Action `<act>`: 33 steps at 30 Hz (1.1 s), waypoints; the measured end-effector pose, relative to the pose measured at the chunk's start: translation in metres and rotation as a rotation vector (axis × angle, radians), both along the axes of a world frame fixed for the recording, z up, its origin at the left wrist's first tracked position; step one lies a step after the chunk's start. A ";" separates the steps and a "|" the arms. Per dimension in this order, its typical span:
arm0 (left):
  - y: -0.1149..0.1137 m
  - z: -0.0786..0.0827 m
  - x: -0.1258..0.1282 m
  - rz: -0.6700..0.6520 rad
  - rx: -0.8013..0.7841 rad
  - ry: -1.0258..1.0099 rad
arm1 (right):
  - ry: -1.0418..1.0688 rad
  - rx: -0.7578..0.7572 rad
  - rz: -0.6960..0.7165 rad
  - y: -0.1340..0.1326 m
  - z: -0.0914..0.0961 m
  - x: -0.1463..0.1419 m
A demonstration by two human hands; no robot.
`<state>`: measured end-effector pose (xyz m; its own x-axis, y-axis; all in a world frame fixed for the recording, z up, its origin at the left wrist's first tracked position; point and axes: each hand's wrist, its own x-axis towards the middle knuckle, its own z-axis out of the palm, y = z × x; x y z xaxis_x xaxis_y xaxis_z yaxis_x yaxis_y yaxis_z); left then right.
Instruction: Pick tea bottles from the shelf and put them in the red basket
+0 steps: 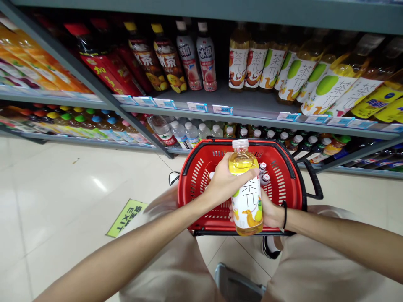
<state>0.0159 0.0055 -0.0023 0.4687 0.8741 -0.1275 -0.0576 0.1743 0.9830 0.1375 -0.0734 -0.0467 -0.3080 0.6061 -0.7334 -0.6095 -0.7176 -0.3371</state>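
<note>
A large bottle of yellow tea (247, 201) with a white label and clear cap is held tilted over a red shopping basket (189, 184). My left hand (222, 178) is wrapped round its upper left side, the thumb lying across the label's top. From behind and below, my right hand (270, 209), with a black band at the wrist, supports the lower part; most of its fingers are hidden by the bottle. Inside the basket, small bottles with pale caps (264, 178) show to the right of the tea, partly covered.
Ahead stands a grey drinks shelf (201, 102) with price tags. Similar tea bottles (333, 90) line its right side, red bottles (107, 67) its left. Lower down are capped bottles (189, 132). The basket's black handle (315, 180) sticks out right. A green exit sign (126, 218) marks the floor.
</note>
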 end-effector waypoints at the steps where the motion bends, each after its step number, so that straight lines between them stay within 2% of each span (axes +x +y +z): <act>1: 0.000 0.000 0.000 -0.001 0.000 0.002 | -0.006 -0.004 0.002 0.000 0.001 0.000; 6: -0.001 0.000 0.000 0.002 -0.001 0.002 | -0.043 -0.014 0.005 0.000 0.001 0.000; 15: -0.001 -0.002 -0.001 -0.004 -0.001 -0.023 | -0.002 0.076 0.044 -0.003 -0.014 0.007; 33: -0.001 0.001 -0.001 0.002 -0.012 0.010 | 0.027 0.114 0.051 -0.005 -0.020 0.008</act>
<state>0.0145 0.0040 -0.0012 0.4658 0.8733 -0.1427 -0.0477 0.1858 0.9814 0.1460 -0.0781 -0.0669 -0.3592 0.6682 -0.6515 -0.5828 -0.7059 -0.4026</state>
